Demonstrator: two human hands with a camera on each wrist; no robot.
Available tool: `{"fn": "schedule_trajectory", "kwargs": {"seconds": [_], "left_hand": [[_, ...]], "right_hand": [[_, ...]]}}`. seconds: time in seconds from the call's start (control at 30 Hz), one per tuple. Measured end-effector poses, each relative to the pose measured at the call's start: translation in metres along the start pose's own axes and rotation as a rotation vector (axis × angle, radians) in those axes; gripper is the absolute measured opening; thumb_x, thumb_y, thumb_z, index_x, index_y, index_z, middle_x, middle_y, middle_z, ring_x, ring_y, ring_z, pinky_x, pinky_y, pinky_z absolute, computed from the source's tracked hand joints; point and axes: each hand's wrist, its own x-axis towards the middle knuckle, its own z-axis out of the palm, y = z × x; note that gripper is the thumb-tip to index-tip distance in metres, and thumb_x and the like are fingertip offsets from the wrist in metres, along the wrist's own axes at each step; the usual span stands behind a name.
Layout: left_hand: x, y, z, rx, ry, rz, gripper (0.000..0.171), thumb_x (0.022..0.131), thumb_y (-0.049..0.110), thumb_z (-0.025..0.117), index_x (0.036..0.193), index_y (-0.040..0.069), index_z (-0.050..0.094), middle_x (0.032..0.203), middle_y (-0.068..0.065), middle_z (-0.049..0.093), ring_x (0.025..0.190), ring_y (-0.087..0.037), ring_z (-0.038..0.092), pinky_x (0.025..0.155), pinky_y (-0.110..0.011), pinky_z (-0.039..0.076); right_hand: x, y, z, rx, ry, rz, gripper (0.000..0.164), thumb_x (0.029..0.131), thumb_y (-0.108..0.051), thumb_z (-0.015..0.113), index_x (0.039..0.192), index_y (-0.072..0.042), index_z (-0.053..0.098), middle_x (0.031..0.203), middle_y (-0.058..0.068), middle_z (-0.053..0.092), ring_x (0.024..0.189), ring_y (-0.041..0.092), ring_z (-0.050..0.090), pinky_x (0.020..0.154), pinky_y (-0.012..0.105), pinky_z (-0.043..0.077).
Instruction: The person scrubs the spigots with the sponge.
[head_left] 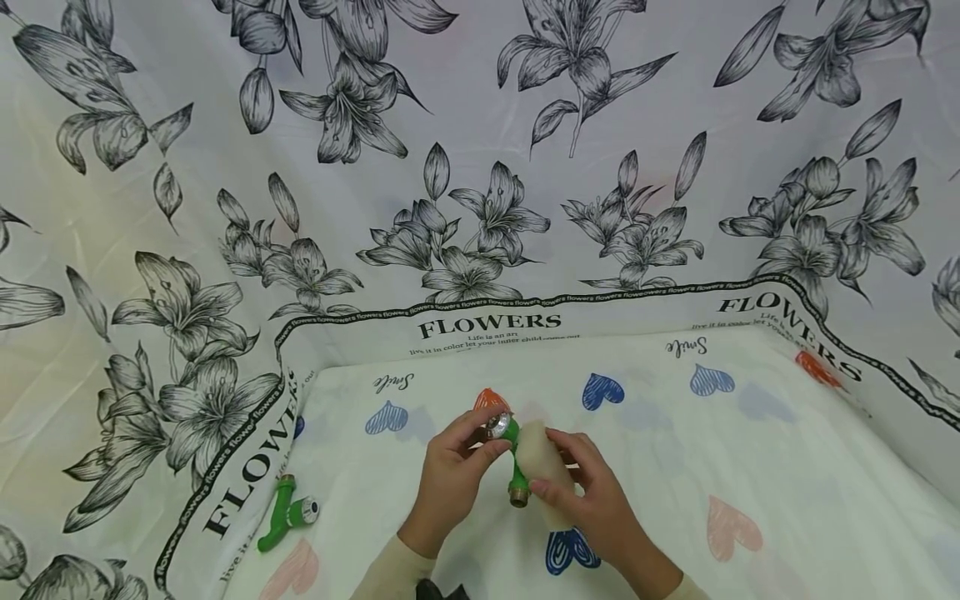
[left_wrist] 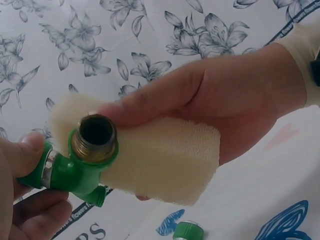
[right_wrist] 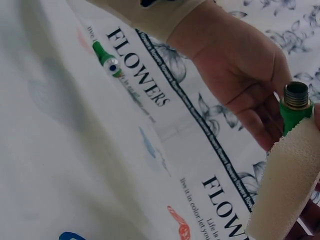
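The left hand (head_left: 453, 479) pinches a green tap (head_left: 517, 482) by its silver-banded knob (head_left: 496, 427), the tap's brass end facing six o'clock. At the tap's three o'clock, the right hand (head_left: 592, 497) grips a cream sponge (head_left: 542, 458) that overlaps it. A second green tap (head_left: 281, 515) lies on white cloth (head_left: 360, 475), between eight and nine o'clock from the hands.

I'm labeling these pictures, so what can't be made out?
Tap, right wrist view: body mostly hidden behind the sponge.
Right hand, left wrist view: fingers mostly hidden behind the sponge.
Green piece, left wrist view: cut off by bottom edge.
Second tap, head view: cap marking too small.
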Motion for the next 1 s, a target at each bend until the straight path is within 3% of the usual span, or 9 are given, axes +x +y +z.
{"fn": "schedule_trajectory", "kwargs": {"seconds": [0.27, 0.5, 0.73, 0.9, 1.0], "left_hand": [[0.001, -0.007, -0.004, 0.026, 0.054, -0.011, 0.042, 0.099, 0.006, 0.080, 0.140, 0.015, 0.074, 0.127, -0.004, 0.073, 0.116, -0.029, 0.072, 0.093, -0.038, 0.063], [0.000, -0.008, -0.005, 0.036, 0.054, -0.020, 0.042, 0.100, 0.007, 0.080, 0.140, 0.016, 0.074, 0.130, -0.004, 0.072, 0.117, -0.029, 0.071, 0.094, -0.038, 0.063], [-0.002, -0.007, -0.006, -0.015, 0.026, -0.029, 0.044, 0.098, 0.002, 0.080, 0.140, 0.011, 0.073, 0.137, -0.019, 0.069, 0.115, -0.029, 0.071, 0.094, -0.036, 0.062], [-0.005, -0.003, -0.005, -0.056, -0.015, -0.032, 0.044, 0.098, -0.001, 0.079, 0.140, 0.002, 0.071, 0.133, -0.011, 0.072, 0.114, -0.030, 0.071, 0.094, -0.038, 0.063], [-0.006, -0.001, -0.004, -0.054, -0.036, -0.029, 0.043, 0.098, 0.000, 0.080, 0.140, 0.002, 0.071, 0.132, -0.008, 0.072, 0.114, -0.030, 0.071, 0.094, -0.040, 0.063]], "right_hand": [[-0.009, -0.003, 0.005, 0.004, -0.089, -0.081, 0.061, 0.097, -0.024, 0.086, 0.153, -0.024, 0.061, 0.133, 0.002, 0.059, 0.119, 0.028, 0.057, 0.095, 0.037, 0.058], [-0.011, -0.003, 0.007, 0.007, -0.096, -0.116, 0.062, 0.096, -0.022, 0.087, 0.152, -0.025, 0.061, 0.135, 0.001, 0.058, 0.119, 0.026, 0.057, 0.094, 0.037, 0.057], [-0.006, 0.001, 0.006, -0.030, -0.034, -0.132, 0.063, 0.097, -0.023, 0.087, 0.154, -0.022, 0.060, 0.133, -0.001, 0.060, 0.117, 0.027, 0.060, 0.092, 0.037, 0.059], [0.000, 0.004, 0.002, -0.057, 0.028, -0.093, 0.061, 0.098, -0.027, 0.086, 0.153, -0.019, 0.060, 0.132, -0.001, 0.061, 0.117, 0.026, 0.061, 0.094, 0.035, 0.059], [0.002, 0.006, 0.000, -0.081, 0.054, -0.087, 0.062, 0.098, -0.028, 0.086, 0.153, -0.017, 0.060, 0.134, -0.001, 0.061, 0.117, 0.025, 0.061, 0.093, 0.035, 0.059]]}}
